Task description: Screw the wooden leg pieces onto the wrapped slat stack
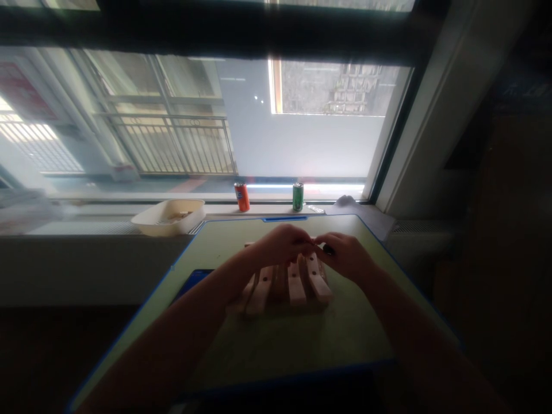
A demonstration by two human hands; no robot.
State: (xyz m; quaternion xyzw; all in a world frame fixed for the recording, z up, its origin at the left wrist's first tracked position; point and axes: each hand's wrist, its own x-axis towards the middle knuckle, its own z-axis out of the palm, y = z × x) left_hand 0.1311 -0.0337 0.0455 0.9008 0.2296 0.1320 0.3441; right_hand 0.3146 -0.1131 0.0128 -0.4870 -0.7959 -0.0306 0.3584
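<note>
Several pale wooden pieces with dark round holes, angled like short legs, make up a wooden assembly (296,287) on the table in front of me. My left hand (287,242) reaches over its far side, fingers pinched together; what they hold, if anything, is hidden. Close against its fingertips is my right hand (347,254), also closed, with thumb and fingers meeting at the same spot. A dark rounded object (328,249) shows within the right hand's grip; its kind is too dim to make out. Both forearms frame the wooden pieces.
The light table (357,322) has a blue edge. A blue flat object (196,279) lies partly under my left forearm. On the windowsill stand a cream basin (149,223), an orange can (242,198) and a green can (298,198). A grey cloth (362,214) lies at the right.
</note>
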